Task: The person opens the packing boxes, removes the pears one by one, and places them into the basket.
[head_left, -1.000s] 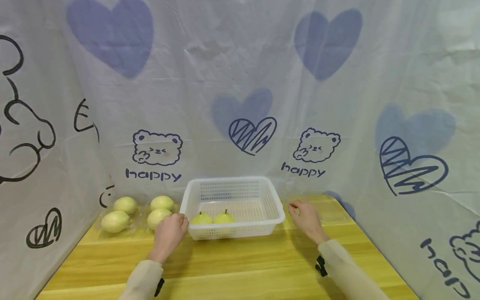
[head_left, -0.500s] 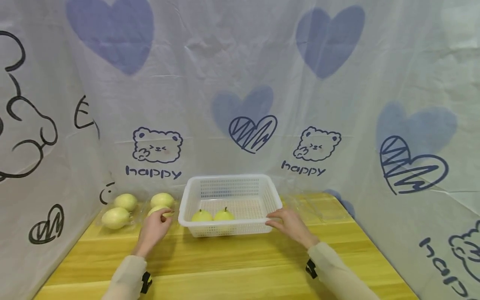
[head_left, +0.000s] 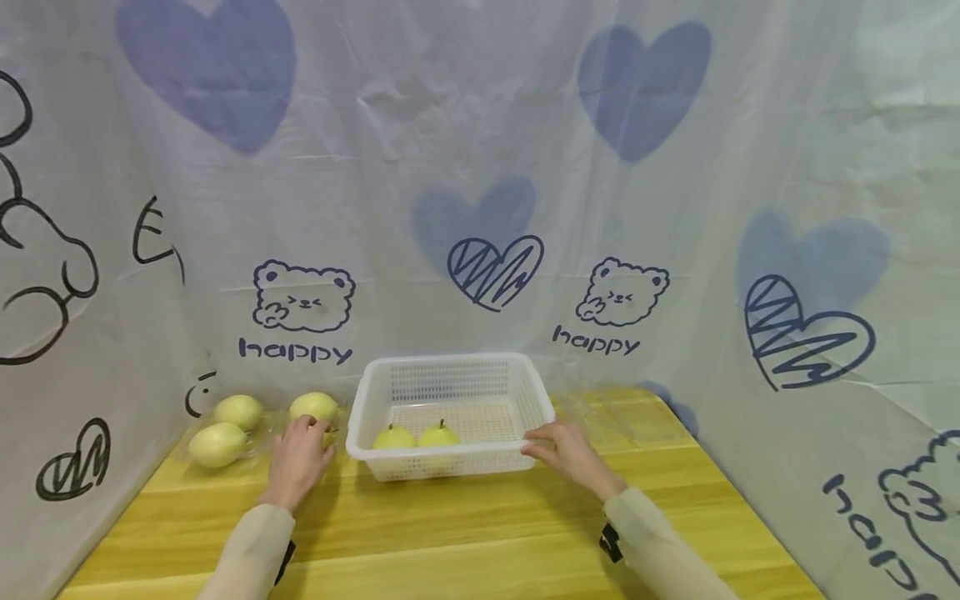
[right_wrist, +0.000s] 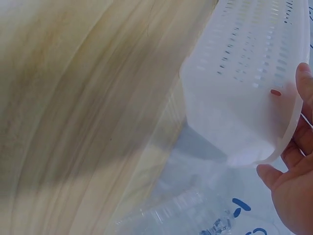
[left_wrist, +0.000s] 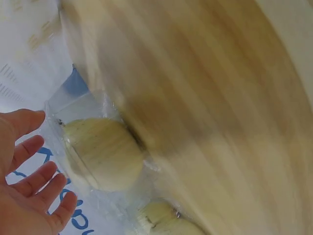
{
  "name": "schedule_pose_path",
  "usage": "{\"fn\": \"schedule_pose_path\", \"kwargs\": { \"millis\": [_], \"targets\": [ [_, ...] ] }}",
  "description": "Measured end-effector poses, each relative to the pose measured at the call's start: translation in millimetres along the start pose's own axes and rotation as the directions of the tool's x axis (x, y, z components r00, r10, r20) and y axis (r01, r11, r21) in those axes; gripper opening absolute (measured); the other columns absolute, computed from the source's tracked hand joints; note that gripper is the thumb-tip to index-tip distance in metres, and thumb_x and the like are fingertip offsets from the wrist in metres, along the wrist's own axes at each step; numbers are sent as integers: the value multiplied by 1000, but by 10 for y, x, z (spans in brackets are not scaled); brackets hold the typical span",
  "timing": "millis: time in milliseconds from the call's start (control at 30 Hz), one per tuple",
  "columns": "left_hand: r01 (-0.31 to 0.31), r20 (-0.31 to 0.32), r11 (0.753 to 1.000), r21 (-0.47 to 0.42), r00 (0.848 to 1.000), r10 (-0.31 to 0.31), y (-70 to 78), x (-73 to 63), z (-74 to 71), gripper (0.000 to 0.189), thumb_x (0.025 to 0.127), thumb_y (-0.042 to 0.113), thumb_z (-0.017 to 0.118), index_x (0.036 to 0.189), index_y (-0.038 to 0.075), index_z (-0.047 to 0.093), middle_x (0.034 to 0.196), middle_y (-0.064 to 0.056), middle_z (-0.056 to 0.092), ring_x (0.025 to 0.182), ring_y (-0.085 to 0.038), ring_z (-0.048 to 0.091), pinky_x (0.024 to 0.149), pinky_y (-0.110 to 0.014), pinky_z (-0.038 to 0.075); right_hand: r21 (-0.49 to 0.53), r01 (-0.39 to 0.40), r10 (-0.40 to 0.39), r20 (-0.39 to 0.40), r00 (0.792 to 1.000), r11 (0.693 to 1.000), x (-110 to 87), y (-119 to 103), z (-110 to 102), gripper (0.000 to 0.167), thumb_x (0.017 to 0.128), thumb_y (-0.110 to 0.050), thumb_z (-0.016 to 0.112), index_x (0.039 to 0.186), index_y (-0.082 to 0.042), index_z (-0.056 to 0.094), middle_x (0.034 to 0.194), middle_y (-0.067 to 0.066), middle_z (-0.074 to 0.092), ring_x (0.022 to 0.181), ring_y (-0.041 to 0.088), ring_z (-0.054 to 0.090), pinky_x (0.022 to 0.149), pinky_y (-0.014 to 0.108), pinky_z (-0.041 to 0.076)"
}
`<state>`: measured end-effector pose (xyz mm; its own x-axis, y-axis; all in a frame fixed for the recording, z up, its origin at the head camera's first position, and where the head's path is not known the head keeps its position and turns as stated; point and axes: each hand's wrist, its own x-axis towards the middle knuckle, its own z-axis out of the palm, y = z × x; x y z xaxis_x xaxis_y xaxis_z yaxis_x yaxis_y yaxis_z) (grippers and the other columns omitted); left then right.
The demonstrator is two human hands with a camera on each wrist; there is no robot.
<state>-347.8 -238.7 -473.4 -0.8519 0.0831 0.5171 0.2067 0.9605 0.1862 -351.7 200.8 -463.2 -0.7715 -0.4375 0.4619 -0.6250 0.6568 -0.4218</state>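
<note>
In the head view, a white perforated plastic basket (head_left: pixel 480 463) stands at mid-table with two yellow-green pears (head_left: pixel 438 435) in its front left part. My right hand (head_left: pixel 566 457) grips the basket's rim near its front right corner; the right wrist view shows the thumb and fingers at the rim (right_wrist: pixel 288 142). My left hand (head_left: pixel 296 462) is over the near pear of a clear plastic tray left of the basket and mostly hides it. The left wrist view shows that hand's fingers (left_wrist: pixel 36 183) spread beside the pear (left_wrist: pixel 102 154), apparently without gripping it. A farther pear (head_left: pixel 313 407) sits behind.
Another clear tray with two pears (head_left: pixel 217 444) lies at the far left. Clear plastic containers (head_left: pixel 630 417) lie right of the basket. A printed white curtain (head_left: pixel 442 108) hangs behind and at both sides of the wooden table (head_left: pixel 442 542).
My left hand has moved left from the basket's front left corner to the pear tray. My right hand has come in from the right and taken hold of the basket rim.
</note>
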Motion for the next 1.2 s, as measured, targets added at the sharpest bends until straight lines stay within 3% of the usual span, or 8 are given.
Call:
{"fn": "schedule_pose_path", "kwargs": {
  "millis": [267, 467, 700, 1000, 1200],
  "targets": [
    [17, 77, 1000, 6, 997, -18, -25, -37, 46, 32, 82, 12, 77, 110, 2, 66, 114, -26, 58, 105, -46, 56, 82, -63, 44, 78, -43, 42, 6, 999, 996, -34, 12, 47, 29, 87, -24, 72, 109, -5, 74, 114, 15, 70, 104, 28, 68, 84, 34, 57],
    [38, 139, 999, 22, 989, -41, -5, -24, 26, 32, 83, 10, 76, 111, 0, 64, 120, -28, 55, 113, -46, 50, 88, -64, 40, 70, -48, 48, 11, 999, 996, -14, 7, 57, 29, 88, -25, 72, 109, -6, 74, 115, 14, 70, 105, 27, 67, 84, 33, 57],
    [-18, 131, 999, 48, 991, 12, 55, -26, -34, 28, 79, 8, 78, 103, 0, 68, 117, -24, 56, 114, -42, 48, 83, -62, 43, 93, -85, 84, 6, 996, 992, -6, -11, 32, 26, 87, -22, 73, 107, -6, 75, 115, 16, 70, 108, 30, 66, 86, 37, 57],
    [-54, 174, 998, 32, 984, 48, 215, -98, -124, 23, 75, 14, 84, 87, 4, 67, 108, -17, 59, 109, -38, 52, 77, -56, 47, 95, -121, 121, 8, 993, 988, -18, -1, 5, 26, 87, -24, 73, 106, -7, 75, 116, 15, 69, 111, 30, 64, 88, 41, 56],
    [-75, 124, 995, 59, 990, 67, 233, -205, -179, 22, 73, 13, 84, 84, 4, 67, 100, -15, 61, 100, -35, 55, 74, -54, 48, 83, -88, 88, 7, 996, 993, 6, -7, 11, 27, 87, -25, 72, 107, -6, 75, 116, 15, 69, 111, 30, 64, 87, 41, 56]
  ]
}}
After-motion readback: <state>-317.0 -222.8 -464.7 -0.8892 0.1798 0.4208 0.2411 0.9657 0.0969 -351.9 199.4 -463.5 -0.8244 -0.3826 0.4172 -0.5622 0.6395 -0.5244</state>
